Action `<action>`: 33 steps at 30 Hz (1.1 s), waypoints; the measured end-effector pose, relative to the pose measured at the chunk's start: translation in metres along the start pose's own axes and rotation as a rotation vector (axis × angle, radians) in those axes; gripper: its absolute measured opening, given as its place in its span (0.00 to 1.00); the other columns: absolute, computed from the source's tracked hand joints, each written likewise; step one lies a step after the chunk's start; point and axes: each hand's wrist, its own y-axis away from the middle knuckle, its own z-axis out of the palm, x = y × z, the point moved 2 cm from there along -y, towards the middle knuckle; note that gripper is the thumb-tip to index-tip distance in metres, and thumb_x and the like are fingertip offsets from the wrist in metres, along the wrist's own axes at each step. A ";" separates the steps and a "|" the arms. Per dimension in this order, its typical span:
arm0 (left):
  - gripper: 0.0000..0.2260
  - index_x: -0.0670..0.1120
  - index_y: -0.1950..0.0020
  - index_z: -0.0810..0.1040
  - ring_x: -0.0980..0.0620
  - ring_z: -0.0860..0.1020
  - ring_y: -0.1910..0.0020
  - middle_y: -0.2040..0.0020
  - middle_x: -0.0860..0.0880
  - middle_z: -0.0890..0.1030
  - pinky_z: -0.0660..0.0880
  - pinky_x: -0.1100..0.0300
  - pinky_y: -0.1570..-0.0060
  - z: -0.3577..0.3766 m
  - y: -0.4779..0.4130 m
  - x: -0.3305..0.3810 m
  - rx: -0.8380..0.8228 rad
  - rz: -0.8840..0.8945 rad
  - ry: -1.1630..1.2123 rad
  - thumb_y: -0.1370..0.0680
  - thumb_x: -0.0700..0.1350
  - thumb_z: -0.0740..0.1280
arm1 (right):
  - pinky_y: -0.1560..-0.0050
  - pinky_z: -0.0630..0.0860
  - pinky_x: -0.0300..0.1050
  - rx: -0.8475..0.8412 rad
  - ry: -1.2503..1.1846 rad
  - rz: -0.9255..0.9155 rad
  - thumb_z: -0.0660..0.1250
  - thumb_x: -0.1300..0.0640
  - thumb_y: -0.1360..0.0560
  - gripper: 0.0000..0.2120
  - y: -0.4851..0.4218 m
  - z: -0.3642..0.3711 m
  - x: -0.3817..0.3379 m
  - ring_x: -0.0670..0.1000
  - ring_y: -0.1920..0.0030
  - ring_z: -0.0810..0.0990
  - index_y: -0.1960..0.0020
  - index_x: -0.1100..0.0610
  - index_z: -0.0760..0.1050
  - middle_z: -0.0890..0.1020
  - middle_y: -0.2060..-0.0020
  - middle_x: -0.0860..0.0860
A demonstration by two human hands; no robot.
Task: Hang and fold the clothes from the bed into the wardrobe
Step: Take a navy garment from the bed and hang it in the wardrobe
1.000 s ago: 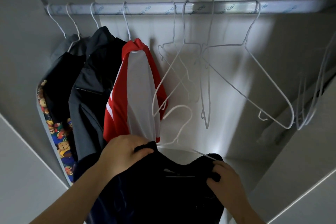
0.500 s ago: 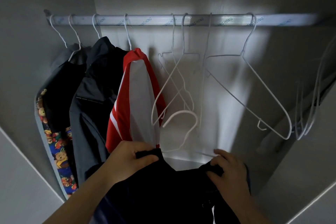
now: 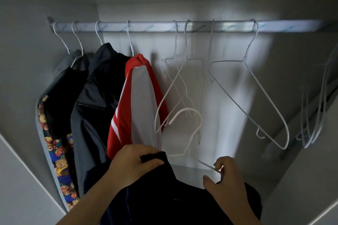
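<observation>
A dark garment (image 3: 182, 201) hangs low in front of me on a white wire hanger (image 3: 190, 128), whose hook stands free below the wardrobe rail (image 3: 182, 26). My left hand (image 3: 133, 166) grips the garment's left shoulder over the hanger's end. My right hand (image 3: 228, 181) pinches the bare right arm of the hanger, with the cloth just below its fingers.
On the rail's left hang a bear-print cover (image 3: 60, 166), dark jackets (image 3: 91, 100) and a red and white shirt (image 3: 139, 104). Several bare wire hangers (image 3: 250, 86) hang at the middle and right, more (image 3: 311, 115) by the right wall.
The view has tilted up, so the rail sits lower in frame. My right hand has shifted from the garment's right shoulder onto the bare hanger wire. The left hand keeps its hold.
</observation>
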 end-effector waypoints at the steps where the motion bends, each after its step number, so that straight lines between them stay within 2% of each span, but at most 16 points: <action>1: 0.09 0.61 0.53 0.82 0.69 0.78 0.56 0.59 0.75 0.77 0.74 0.72 0.54 0.001 0.000 0.000 -0.005 0.008 -0.006 0.29 0.48 0.73 | 0.69 0.66 0.42 -0.023 -0.004 0.009 0.73 0.61 0.37 0.18 0.000 0.001 -0.001 0.46 0.72 0.68 0.62 0.48 0.65 0.68 0.71 0.46; 3: 0.10 0.61 0.52 0.81 0.69 0.78 0.55 0.57 0.75 0.76 0.73 0.74 0.54 0.001 0.000 0.000 -0.026 0.038 -0.010 0.29 0.48 0.73 | 0.68 0.69 0.43 -0.046 -0.012 0.025 0.72 0.60 0.35 0.16 -0.003 0.000 -0.003 0.45 0.73 0.70 0.61 0.46 0.65 0.74 0.70 0.45; 5: 0.12 0.67 0.53 0.78 0.70 0.77 0.54 0.56 0.76 0.76 0.72 0.75 0.53 -0.004 0.000 0.000 -0.060 0.072 0.003 0.28 0.48 0.72 | 0.65 0.71 0.44 -0.051 -0.013 0.036 0.72 0.59 0.34 0.16 -0.010 -0.003 -0.005 0.43 0.72 0.72 0.63 0.46 0.66 0.76 0.69 0.40; 8: 0.18 0.70 0.54 0.75 0.69 0.78 0.54 0.57 0.73 0.78 0.72 0.75 0.54 -0.018 -0.001 -0.011 -0.064 0.083 -0.055 0.27 0.45 0.72 | 0.68 0.69 0.36 -0.024 0.000 0.026 0.75 0.56 0.33 0.15 -0.021 -0.011 -0.007 0.44 0.72 0.72 0.66 0.49 0.67 0.74 0.74 0.47; 10: 0.17 0.68 0.53 0.76 0.64 0.79 0.55 0.60 0.66 0.81 0.74 0.70 0.55 -0.030 -0.001 -0.026 -0.014 0.037 -0.123 0.28 0.44 0.72 | 0.69 0.68 0.34 0.024 -0.050 0.065 0.75 0.58 0.33 0.16 -0.026 -0.018 -0.004 0.45 0.73 0.70 0.67 0.51 0.67 0.72 0.76 0.48; 12: 0.14 0.65 0.51 0.77 0.64 0.78 0.54 0.58 0.64 0.81 0.74 0.69 0.53 -0.040 0.001 -0.036 0.000 -0.004 -0.176 0.28 0.45 0.72 | 0.70 0.67 0.33 0.036 -0.094 0.129 0.75 0.58 0.33 0.15 -0.030 -0.024 -0.001 0.46 0.74 0.69 0.67 0.54 0.67 0.72 0.76 0.49; 15: 0.12 0.66 0.46 0.73 0.69 0.75 0.51 0.53 0.66 0.76 0.69 0.76 0.51 -0.035 -0.001 -0.035 -0.128 -0.020 -0.172 0.26 0.52 0.69 | 0.73 0.66 0.29 0.042 -0.083 0.152 0.76 0.59 0.34 0.16 -0.032 -0.025 -0.001 0.44 0.77 0.68 0.67 0.57 0.67 0.70 0.77 0.48; 17: 0.08 0.61 0.46 0.75 0.66 0.74 0.53 0.55 0.64 0.74 0.67 0.76 0.53 -0.019 -0.005 -0.028 -0.202 0.020 -0.251 0.24 0.57 0.64 | 0.73 0.67 0.28 0.028 -0.092 0.129 0.76 0.61 0.35 0.16 -0.029 -0.020 -0.004 0.44 0.77 0.68 0.67 0.58 0.68 0.71 0.76 0.49; 18: 0.10 0.56 0.48 0.78 0.65 0.74 0.55 0.57 0.63 0.73 0.67 0.75 0.56 -0.011 -0.007 -0.024 -0.201 0.055 -0.315 0.23 0.57 0.61 | 0.73 0.67 0.28 0.024 -0.097 0.114 0.77 0.61 0.36 0.16 -0.027 -0.018 -0.006 0.45 0.75 0.69 0.66 0.58 0.68 0.72 0.75 0.50; 20: 0.13 0.50 0.55 0.79 0.64 0.72 0.61 0.63 0.61 0.71 0.66 0.73 0.61 -0.003 -0.008 -0.019 -0.124 0.087 -0.381 0.22 0.56 0.59 | 0.72 0.68 0.27 0.021 -0.110 0.107 0.77 0.61 0.36 0.15 -0.027 -0.018 -0.006 0.48 0.73 0.71 0.66 0.57 0.69 0.73 0.74 0.51; 22: 0.11 0.49 0.61 0.78 0.65 0.70 0.66 0.69 0.63 0.68 0.65 0.74 0.65 -0.002 -0.005 -0.017 -0.013 0.100 -0.338 0.22 0.53 0.63 | 0.71 0.68 0.27 -0.019 -0.102 0.134 0.76 0.60 0.34 0.14 -0.030 -0.023 -0.004 0.48 0.72 0.71 0.65 0.56 0.70 0.73 0.73 0.51; 26: 0.09 0.52 0.66 0.76 0.67 0.70 0.64 0.72 0.66 0.66 0.64 0.73 0.68 -0.002 -0.002 -0.013 0.108 0.145 -0.241 0.26 0.47 0.69 | 0.70 0.66 0.32 -0.091 0.028 0.167 0.71 0.57 0.29 0.11 -0.031 -0.035 0.004 0.49 0.71 0.70 0.65 0.58 0.72 0.71 0.74 0.50; 28: 0.12 0.48 0.67 0.78 0.65 0.69 0.63 0.71 0.66 0.65 0.66 0.70 0.67 0.002 -0.005 -0.011 0.117 0.168 -0.246 0.26 0.52 0.68 | 0.63 0.68 0.39 -0.097 0.168 0.109 0.69 0.55 0.27 0.12 -0.029 -0.036 0.002 0.48 0.70 0.71 0.67 0.56 0.70 0.72 0.74 0.49; 29: 0.16 0.47 0.66 0.78 0.64 0.69 0.63 0.70 0.66 0.65 0.67 0.68 0.65 0.004 -0.006 -0.010 0.125 0.175 -0.249 0.26 0.57 0.64 | 0.61 0.68 0.40 -0.129 0.271 0.059 0.67 0.53 0.27 0.14 -0.028 -0.033 -0.002 0.46 0.69 0.71 0.69 0.54 0.67 0.72 0.74 0.48; 31: 0.21 0.46 0.65 0.79 0.64 0.68 0.66 0.68 0.63 0.68 0.67 0.69 0.65 0.010 -0.009 -0.007 0.097 0.178 -0.235 0.27 0.60 0.57 | 0.63 0.66 0.35 -0.179 0.311 0.005 0.66 0.51 0.28 0.18 -0.029 -0.027 -0.013 0.44 0.72 0.69 0.72 0.52 0.63 0.70 0.77 0.47; 33: 0.20 0.46 0.64 0.80 0.66 0.68 0.66 0.68 0.61 0.71 0.67 0.69 0.64 0.018 -0.010 -0.004 0.036 0.212 -0.247 0.26 0.59 0.59 | 0.68 0.64 0.37 -0.277 0.225 0.020 0.66 0.49 0.29 0.18 -0.031 -0.019 -0.021 0.45 0.75 0.66 0.74 0.50 0.64 0.70 0.78 0.45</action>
